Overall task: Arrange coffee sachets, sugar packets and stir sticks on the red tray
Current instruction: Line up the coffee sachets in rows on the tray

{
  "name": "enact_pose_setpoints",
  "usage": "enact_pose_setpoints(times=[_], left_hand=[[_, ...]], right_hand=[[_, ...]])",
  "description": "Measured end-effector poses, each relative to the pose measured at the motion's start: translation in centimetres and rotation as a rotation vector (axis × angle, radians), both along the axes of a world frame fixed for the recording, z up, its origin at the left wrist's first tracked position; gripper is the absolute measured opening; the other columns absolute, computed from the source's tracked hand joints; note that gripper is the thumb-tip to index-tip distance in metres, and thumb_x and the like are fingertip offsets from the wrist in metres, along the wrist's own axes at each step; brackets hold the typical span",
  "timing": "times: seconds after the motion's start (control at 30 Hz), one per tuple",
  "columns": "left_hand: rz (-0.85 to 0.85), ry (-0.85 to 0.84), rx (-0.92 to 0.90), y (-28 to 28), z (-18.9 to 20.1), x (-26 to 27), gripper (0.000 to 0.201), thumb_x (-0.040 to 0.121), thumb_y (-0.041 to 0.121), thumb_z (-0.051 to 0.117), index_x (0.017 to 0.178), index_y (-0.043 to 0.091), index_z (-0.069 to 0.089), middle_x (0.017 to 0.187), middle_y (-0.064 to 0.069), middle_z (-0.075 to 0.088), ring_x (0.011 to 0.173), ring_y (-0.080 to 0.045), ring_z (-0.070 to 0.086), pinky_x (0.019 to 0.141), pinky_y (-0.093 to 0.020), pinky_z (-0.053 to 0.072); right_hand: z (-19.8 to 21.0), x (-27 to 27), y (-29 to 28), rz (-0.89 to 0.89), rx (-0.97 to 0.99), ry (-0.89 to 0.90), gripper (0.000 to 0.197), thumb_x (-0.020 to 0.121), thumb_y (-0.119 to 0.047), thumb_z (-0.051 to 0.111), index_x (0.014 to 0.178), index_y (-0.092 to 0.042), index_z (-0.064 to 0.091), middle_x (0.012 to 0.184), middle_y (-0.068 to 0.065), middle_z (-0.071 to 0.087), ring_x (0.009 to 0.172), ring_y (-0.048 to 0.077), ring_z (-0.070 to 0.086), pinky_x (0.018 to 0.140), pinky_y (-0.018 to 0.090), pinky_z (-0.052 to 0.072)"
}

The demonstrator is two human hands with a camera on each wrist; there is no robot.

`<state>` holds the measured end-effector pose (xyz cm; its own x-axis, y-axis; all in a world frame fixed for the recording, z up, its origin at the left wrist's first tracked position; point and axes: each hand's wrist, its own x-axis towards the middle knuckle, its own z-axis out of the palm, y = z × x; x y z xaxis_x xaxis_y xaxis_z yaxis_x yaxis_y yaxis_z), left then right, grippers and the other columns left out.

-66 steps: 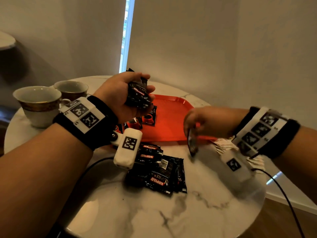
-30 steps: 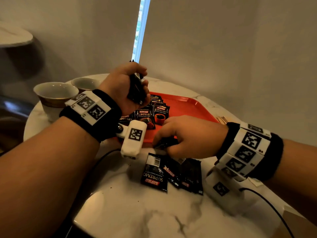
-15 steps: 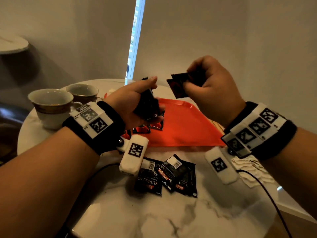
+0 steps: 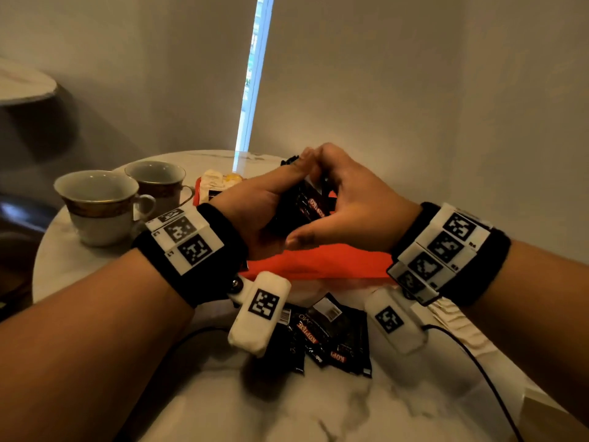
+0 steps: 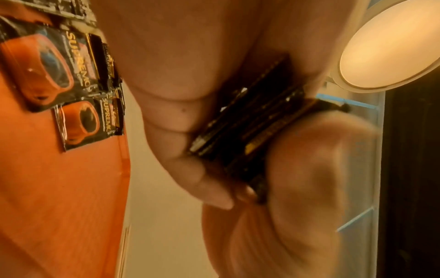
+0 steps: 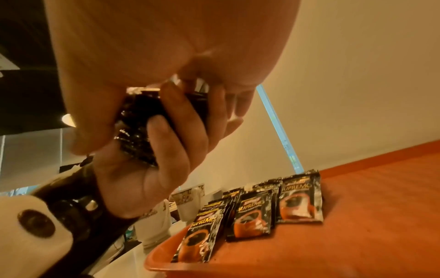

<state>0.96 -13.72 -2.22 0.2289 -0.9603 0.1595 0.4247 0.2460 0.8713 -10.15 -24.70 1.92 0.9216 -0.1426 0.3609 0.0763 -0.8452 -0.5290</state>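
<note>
Both hands meet above the flat red plastic tray (image 4: 318, 263), which lies on the round white marble desk (image 4: 287, 403). The left hand (image 4: 255, 215) has its grip closed round a thick stack of black foil coffee sachets (image 4: 306, 207), held on edge between thumb and fingers; the left wrist view shows several sachets pressed together there. The right hand (image 4: 347, 212) curls its grip onto the same stack from the other side, thumb underneath, seemingly adding a sachet or squaring the bundle.

The task looks partly done. In the right wrist view a few black sachets with an orange cup printed on them (image 6: 259, 206) already lie overlapped in a row on the tray, near its left end, and most of the tray beside them is bare. Another small heap of black sachets (image 4: 331, 333) waits on the desk just in front of the tray.

White and yellowish packets, probably sugar (image 4: 220, 181), sit at the tray's far left corner; whether on it or beside it I cannot tell. Pale stir sticks (image 4: 455, 317) lie on the desk under the right wrist, off the tray. Two gold-banded ceramic cups (image 4: 102, 205) stand apart to the left.
</note>
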Motion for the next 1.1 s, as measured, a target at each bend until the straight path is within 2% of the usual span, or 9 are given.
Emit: enact_pose_setpoints(times=[0.07,0.13,0.23,0.3,0.37,0.5,0.73,0.9,1.1], left_hand=[[-0.020,-0.014,-0.006,0.2,0.0,-0.1,0.037,0.098,0.043,0.044,0.092,0.010,0.062,0.074,-0.007,0.065,0.059,-0.019,0.064,0.056,-0.028,0.050],[-0.013,-0.016,0.005,0.4,0.0,0.4,0.027,0.094,0.036,0.051,0.093,0.012,0.063,0.081,-0.008,0.062,0.066,-0.022,0.059,0.065,-0.032,0.043],[0.080,0.032,0.029,0.5,0.1,1.2,0.023,0.094,0.032,0.055,0.100,0.010,0.060,0.090,-0.011,0.060,0.081,-0.026,0.057,0.077,-0.040,0.042],[0.193,0.082,0.075,0.4,0.4,1.9,0.024,0.093,0.034,0.059,0.095,0.009,0.059,0.087,-0.010,0.059,0.077,-0.024,0.059,0.078,-0.039,0.046],[0.297,0.129,0.106,0.3,0.6,2.6,0.023,0.093,0.034,0.057,0.086,0.012,0.058,0.081,-0.008,0.059,0.071,-0.021,0.059,0.071,-0.034,0.048],[0.370,0.191,0.099,0.3,0.5,3.3,0.024,0.094,0.033,0.057,0.082,0.012,0.055,0.078,-0.007,0.059,0.069,-0.021,0.060,0.068,-0.032,0.049],[0.352,0.155,0.145,-0.1,-0.2,3.1,0.023,0.090,0.036,0.061,0.087,0.013,0.059,0.086,-0.006,0.061,0.076,-0.020,0.062,0.070,-0.034,0.053],[0.351,0.143,0.160,-0.3,-0.5,3.3,0.023,0.089,0.037,0.062,0.089,0.014,0.060,0.093,-0.007,0.062,0.076,-0.021,0.065,0.068,-0.036,0.054],[0.352,0.155,0.159,-0.3,-0.4,3.2,0.024,0.090,0.037,0.061,0.092,0.013,0.059,0.092,-0.006,0.062,0.077,-0.020,0.065,0.067,-0.034,0.055]], right_hand=[[-0.1,0.3,0.1,0.029,0.047,0.002,0.056,0.063,-0.009,0.092,0.093,-0.020,0.046,0.082,-0.004,0.057,0.071,0.002,0.061,0.060,0.024,0.052],[-0.2,0.5,0.1,0.044,0.065,-0.024,0.052,0.067,-0.009,0.088,0.093,-0.022,0.045,0.082,-0.006,0.058,0.067,0.003,0.061,0.060,0.024,0.052],[-0.8,0.2,-0.3,-0.019,-0.113,-0.031,0.060,0.064,-0.047,0.086,0.101,-0.024,0.045,0.103,-0.006,0.051,0.090,-0.003,0.053,0.073,0.014,0.046],[-0.9,-0.5,0.0,-0.119,-0.165,0.020,0.065,0.061,-0.066,0.079,0.097,-0.024,0.045,0.098,-0.009,0.046,0.082,-0.005,0.044,0.068,0.015,0.042],[-0.8,-1.6,0.4,-0.166,-0.205,0.248,0.065,0.061,-0.075,0.074,0.092,-0.024,0.049,0.087,-0.010,0.051,0.074,0.004,0.047,0.068,0.035,0.049],[-2.0,-3.5,1.3,-0.155,-0.435,0.865,0.079,0.055,-0.085,0.072,0.115,-0.037,0.050,0.104,-0.015,0.055,0.088,0.004,0.056,0.074,0.029,0.053],[-3.9,-3.6,1.5,-0.147,-0.503,0.883,0.053,0.066,-0.060,0.082,0.100,-0.032,0.052,0.096,-0.010,0.058,0.079,0.010,0.059,0.058,0.027,0.048],[-2.1,-4.9,1.1,-0.125,-0.479,0.884,0.040,0.070,-0.046,0.080,0.094,-0.035,0.050,0.105,-0.011,0.047,0.085,0.011,0.056,0.064,0.035,0.056],[-3.5,-6.3,1.4,-0.125,-0.494,1.046,0.059,0.055,-0.061,0.088,0.096,-0.041,0.051,0.108,-0.014,0.041,0.089,0.014,0.057,0.072,0.043,0.060]])
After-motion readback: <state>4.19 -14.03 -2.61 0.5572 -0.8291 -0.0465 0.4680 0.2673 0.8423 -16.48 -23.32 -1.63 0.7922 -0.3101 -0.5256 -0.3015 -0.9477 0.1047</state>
